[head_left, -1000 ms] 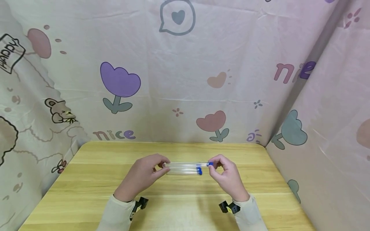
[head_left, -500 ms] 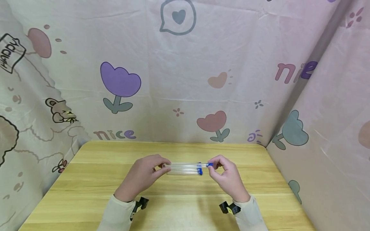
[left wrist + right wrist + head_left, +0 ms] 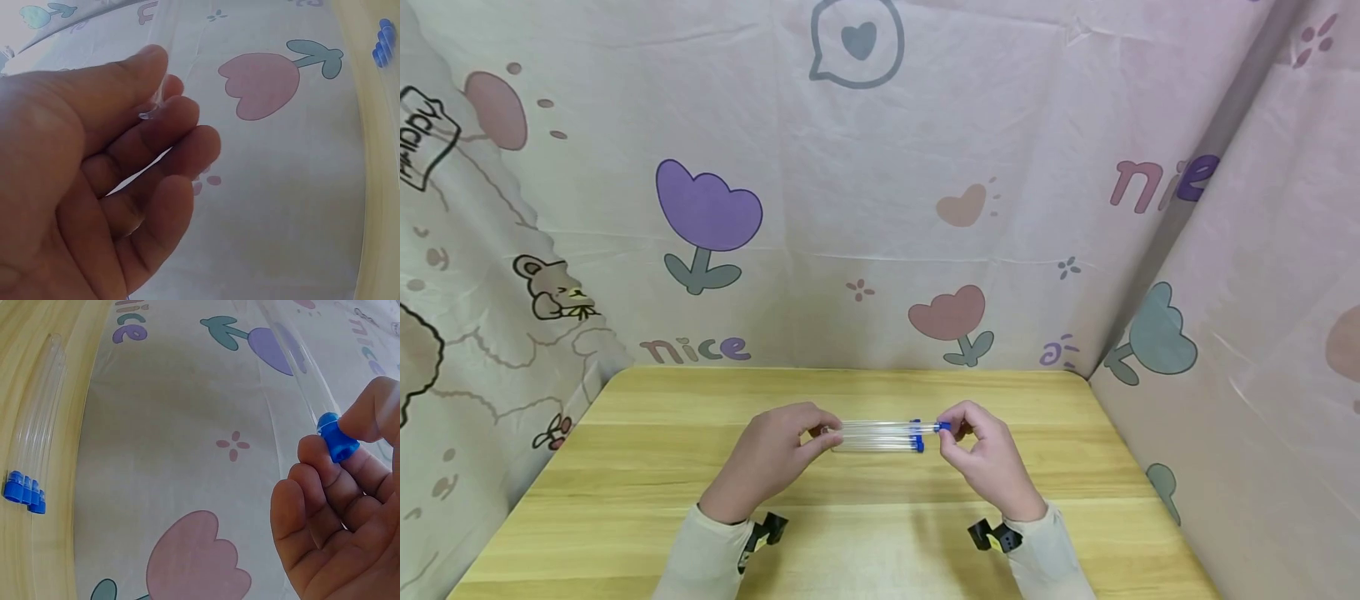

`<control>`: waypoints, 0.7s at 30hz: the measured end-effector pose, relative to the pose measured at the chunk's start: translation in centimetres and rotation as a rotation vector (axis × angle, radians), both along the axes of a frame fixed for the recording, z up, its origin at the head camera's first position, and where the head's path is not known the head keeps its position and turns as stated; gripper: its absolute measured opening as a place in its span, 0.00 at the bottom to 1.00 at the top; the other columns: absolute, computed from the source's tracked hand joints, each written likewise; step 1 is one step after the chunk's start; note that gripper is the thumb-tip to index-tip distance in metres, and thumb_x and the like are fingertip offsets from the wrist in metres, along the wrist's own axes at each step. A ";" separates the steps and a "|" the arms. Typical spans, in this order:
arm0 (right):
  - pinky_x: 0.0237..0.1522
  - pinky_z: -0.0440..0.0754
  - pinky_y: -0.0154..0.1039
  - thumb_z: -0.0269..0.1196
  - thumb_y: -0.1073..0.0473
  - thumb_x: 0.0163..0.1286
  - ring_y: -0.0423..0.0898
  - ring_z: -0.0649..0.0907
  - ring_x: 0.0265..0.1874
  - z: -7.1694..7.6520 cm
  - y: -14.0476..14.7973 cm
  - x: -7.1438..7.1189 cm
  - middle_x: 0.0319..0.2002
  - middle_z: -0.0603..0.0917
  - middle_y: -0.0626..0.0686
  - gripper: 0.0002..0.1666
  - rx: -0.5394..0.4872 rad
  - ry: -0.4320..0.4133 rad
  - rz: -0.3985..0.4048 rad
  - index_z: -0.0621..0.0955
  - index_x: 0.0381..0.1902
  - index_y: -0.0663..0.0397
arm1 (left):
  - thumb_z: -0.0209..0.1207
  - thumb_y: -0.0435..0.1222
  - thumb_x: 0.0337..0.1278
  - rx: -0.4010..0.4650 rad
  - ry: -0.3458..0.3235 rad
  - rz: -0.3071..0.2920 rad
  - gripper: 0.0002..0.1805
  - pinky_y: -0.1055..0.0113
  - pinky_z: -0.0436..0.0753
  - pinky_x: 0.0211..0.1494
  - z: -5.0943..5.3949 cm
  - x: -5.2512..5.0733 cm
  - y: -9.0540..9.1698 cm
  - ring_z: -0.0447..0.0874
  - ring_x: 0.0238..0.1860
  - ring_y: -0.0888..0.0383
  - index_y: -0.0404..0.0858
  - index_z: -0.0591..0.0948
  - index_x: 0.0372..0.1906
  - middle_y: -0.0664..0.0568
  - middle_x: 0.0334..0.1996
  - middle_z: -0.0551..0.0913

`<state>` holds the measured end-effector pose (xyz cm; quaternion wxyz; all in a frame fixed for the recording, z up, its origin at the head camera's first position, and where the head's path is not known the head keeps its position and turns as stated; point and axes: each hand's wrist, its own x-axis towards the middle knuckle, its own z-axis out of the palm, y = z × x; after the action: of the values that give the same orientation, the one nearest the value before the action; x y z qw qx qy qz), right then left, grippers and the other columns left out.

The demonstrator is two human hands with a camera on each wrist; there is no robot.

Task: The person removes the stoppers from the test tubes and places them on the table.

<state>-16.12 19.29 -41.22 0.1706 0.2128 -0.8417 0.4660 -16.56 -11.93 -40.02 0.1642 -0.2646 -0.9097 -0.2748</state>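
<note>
A clear test tube (image 3: 306, 369) with a blue cap (image 3: 337, 439) is held sideways above the table, between both hands. My left hand (image 3: 775, 450) pinches its clear end between thumb and fingers, as the left wrist view shows. At the other end, the thumb and fingers of my right hand (image 3: 990, 457) pinch the blue cap. Several more capped test tubes (image 3: 876, 447) lie side by side on the table, their blue caps (image 3: 24, 489) toward the right. In the head view the held tube partly overlaps this row, with its cap farther right.
The wooden table (image 3: 880, 542) reaches back to a printed curtain (image 3: 850, 167), which also hangs along both sides. Each wrist carries a small black camera mount, one on the left (image 3: 763, 533) and another on the right (image 3: 996, 536).
Both hands keep their hold on the test tube and stay almost in place. The head view shifts slightly. The row of tubes on the table looks unmoved.
</note>
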 end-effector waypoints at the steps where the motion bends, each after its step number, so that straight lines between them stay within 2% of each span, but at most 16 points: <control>1: 0.41 0.83 0.40 0.66 0.70 0.66 0.42 0.81 0.35 0.0 0.0 0.0 0.37 0.84 0.43 0.15 0.006 0.001 0.001 0.82 0.40 0.42 | 0.70 0.45 0.64 -0.001 -0.006 -0.003 0.06 0.69 0.80 0.37 0.0 0.0 0.0 0.76 0.32 0.73 0.52 0.89 0.42 0.72 0.34 0.83; 4: 0.41 0.84 0.39 0.66 0.70 0.66 0.41 0.80 0.35 0.0 0.2 -0.1 0.37 0.84 0.43 0.14 0.042 0.026 -0.013 0.82 0.40 0.43 | 0.68 0.45 0.66 -0.004 -0.037 0.000 0.05 0.68 0.81 0.38 -0.1 0.0 -0.1 0.78 0.32 0.73 0.52 0.90 0.42 0.70 0.37 0.85; 7: 0.41 0.84 0.38 0.66 0.71 0.65 0.40 0.80 0.34 -0.1 0.7 -0.2 0.35 0.83 0.41 0.14 0.051 0.052 -0.049 0.83 0.39 0.44 | 0.67 0.46 0.68 -0.003 -0.085 0.029 0.04 0.68 0.81 0.38 -0.2 -0.2 -0.2 0.79 0.33 0.73 0.55 0.89 0.41 0.71 0.39 0.86; 12: 0.41 0.84 0.37 0.68 0.71 0.65 0.41 0.80 0.32 -0.1 1.3 -0.4 0.32 0.82 0.40 0.14 -0.011 0.044 -0.096 0.83 0.39 0.45 | 0.67 0.46 0.67 -0.006 -0.141 0.063 0.03 0.66 0.80 0.39 -0.8 -1.0 -0.1 0.78 0.33 0.71 0.56 0.89 0.40 0.71 0.37 0.85; 16: 0.41 0.84 0.37 0.68 0.70 0.66 0.42 0.81 0.32 0.0 1.3 -0.5 0.32 0.82 0.41 0.13 -0.029 0.027 -0.094 0.83 0.39 0.45 | 0.69 0.46 0.64 -0.039 -0.204 0.088 0.04 0.66 0.79 0.37 -2.0 -1.9 0.5 0.76 0.30 0.68 0.51 0.90 0.38 0.70 0.32 0.83; 21: 0.41 0.84 0.37 0.69 0.69 0.67 0.42 0.81 0.33 -0.2 1.2 -0.6 0.32 0.82 0.41 0.12 -0.023 0.009 -0.091 0.83 0.40 0.45 | 0.71 0.44 0.62 -0.083 -0.276 0.098 0.05 0.67 0.77 0.35 -4.2 -3.0 1.4 0.73 0.27 0.66 0.48 0.90 0.36 0.67 0.29 0.82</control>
<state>-16.75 20.47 -41.39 0.1977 0.1744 -0.8443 0.4666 -19.51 -10.53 -44.17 0.0397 -0.1863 -0.9460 -0.2622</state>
